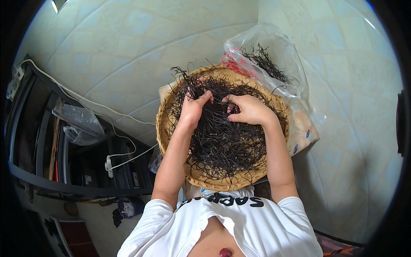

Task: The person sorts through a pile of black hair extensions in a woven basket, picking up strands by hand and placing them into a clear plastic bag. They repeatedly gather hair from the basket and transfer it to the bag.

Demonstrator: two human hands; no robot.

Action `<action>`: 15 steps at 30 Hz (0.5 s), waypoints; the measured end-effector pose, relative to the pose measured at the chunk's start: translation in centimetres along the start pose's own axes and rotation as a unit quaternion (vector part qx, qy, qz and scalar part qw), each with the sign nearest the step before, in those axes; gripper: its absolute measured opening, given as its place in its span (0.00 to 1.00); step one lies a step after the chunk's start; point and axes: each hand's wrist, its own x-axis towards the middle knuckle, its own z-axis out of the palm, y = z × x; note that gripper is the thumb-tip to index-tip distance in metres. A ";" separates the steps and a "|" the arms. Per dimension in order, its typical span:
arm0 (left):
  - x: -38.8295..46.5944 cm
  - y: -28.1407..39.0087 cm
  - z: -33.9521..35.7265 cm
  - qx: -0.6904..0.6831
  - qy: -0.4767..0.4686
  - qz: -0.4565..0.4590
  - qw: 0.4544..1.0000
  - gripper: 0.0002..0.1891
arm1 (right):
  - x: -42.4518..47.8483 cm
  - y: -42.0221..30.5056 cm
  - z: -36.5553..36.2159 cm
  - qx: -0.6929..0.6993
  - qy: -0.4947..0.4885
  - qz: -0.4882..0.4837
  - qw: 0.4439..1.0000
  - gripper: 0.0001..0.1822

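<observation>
A heap of dark, thin, wiry dried strands (224,144) lies tangled in a round woven bamboo tray (231,183) in front of me. At the heap's far left, my left hand (195,107) grips a clump of strands, with several loose ends sticking up past the tray's rim. My right hand (252,109) is curled over the upper right of the heap, thumb and forefinger apart. Its other fingers are partly hidden among the strands, so whether they hold any is unclear.
Beyond the tray, an open clear plastic bag (289,64) with red print holds more dark strands (268,64). A patterned table surface (303,128) shows beneath the tray. At left are a dark rack (74,188), a crumpled plastic bag (80,123), a white cable (106,109) and a power strip (109,167).
</observation>
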 end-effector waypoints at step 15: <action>0.6 0.2 -1.0 0.055 0.041 0.012 0.998 0.16 | -0.5 1.0 -0.2 0.036 -0.004 -0.025 0.999 0.25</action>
